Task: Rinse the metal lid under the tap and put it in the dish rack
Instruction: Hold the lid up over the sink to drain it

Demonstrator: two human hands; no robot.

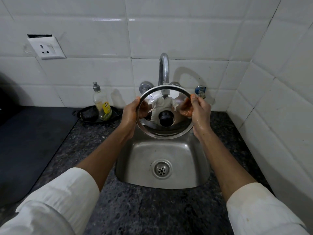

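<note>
A round shiny metal lid with a black knob at its middle is held upright and tilted toward me, over the back of the steel sink. My left hand grips its left rim and my right hand grips its right rim; both hands look wet. The curved chrome tap rises just behind the lid, its spout right above the lid's top edge. No water stream is visible. No dish rack is in view.
A dish soap bottle stands in a black oval tray left of the sink. A dark mat covers the left counter. A small blue valve sticks out of the tiled wall at right. A socket sits upper left.
</note>
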